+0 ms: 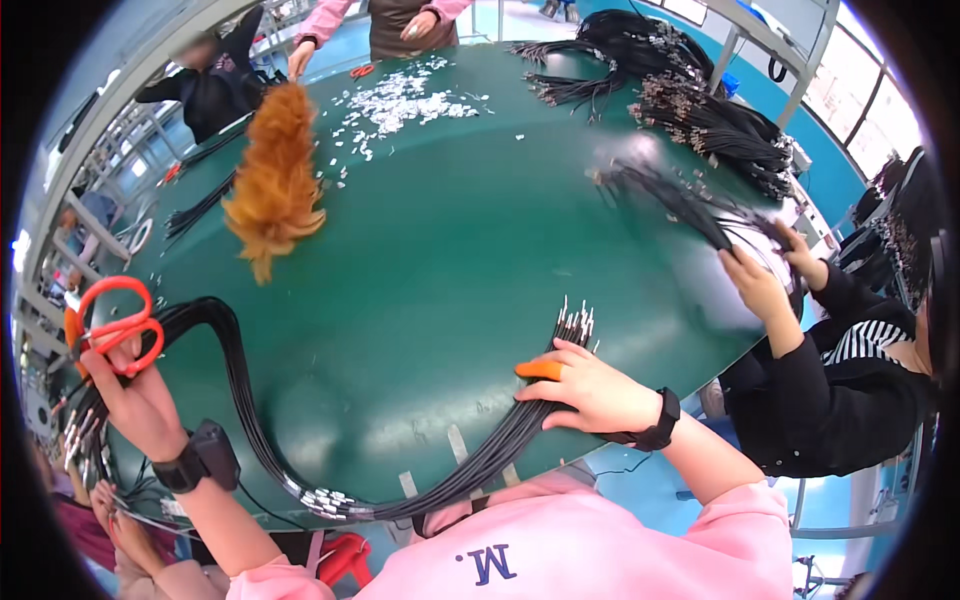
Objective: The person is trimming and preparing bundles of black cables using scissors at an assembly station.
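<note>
Fingers of my left hand [140, 405] are curled at a pair of red-handled scissors [130, 325], over the table's left edge. My right hand [600, 395], an orange finger cover on one finger, is closed around a bundle of black cables [470, 475] near their silver tips [577, 322]. From there the bundle runs along the front edge, past a band of white sleeves [335, 503], then loops up and over beside my left hand. How much of it my left hand also grips is hidden. Silver-tipped cable ends [80, 440] hang below that hand.
Across the green table [420, 260], a person's hand holds an orange-brown feather duster [275, 180]. White scraps [400, 100] lie beyond it. Heaped black cables [710, 120] fill the far right. At the right, a co-worker's hands [760, 285] handle another cable bundle [675, 195].
</note>
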Demonstrator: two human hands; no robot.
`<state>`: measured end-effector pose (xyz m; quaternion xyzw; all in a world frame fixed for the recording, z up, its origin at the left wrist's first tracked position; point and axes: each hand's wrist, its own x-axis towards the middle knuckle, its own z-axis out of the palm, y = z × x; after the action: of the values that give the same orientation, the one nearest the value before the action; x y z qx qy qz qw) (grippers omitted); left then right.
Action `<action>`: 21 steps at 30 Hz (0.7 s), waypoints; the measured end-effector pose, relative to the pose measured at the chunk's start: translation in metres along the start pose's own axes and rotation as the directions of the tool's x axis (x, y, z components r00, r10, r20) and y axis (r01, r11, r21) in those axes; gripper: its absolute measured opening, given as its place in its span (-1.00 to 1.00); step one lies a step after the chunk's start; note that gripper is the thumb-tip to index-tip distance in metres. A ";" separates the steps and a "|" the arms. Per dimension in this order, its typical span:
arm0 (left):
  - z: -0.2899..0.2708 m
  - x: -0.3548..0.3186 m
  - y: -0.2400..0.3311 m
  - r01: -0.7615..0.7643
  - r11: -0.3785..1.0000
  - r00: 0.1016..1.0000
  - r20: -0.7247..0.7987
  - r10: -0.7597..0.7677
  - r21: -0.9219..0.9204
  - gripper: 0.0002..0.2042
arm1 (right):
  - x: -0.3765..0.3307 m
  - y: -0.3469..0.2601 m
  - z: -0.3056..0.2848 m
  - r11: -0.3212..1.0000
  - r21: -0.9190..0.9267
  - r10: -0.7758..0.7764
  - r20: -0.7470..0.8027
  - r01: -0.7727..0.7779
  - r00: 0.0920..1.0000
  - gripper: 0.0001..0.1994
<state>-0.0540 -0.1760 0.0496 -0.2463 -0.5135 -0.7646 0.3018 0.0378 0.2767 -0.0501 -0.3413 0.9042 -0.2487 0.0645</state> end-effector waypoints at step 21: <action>0.053 -0.032 -0.014 0.038 0.963 0.999 0.003 -0.040 0.267 -0.64 | 0.009 0.016 -0.016 0.993 0.066 -0.111 0.158 0.102 0.981 -0.58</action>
<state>-0.0381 -0.1157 0.0372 -0.1964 -0.6179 -0.6932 0.3149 0.0170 0.2879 -0.0438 -0.4062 0.8688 -0.2495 0.1341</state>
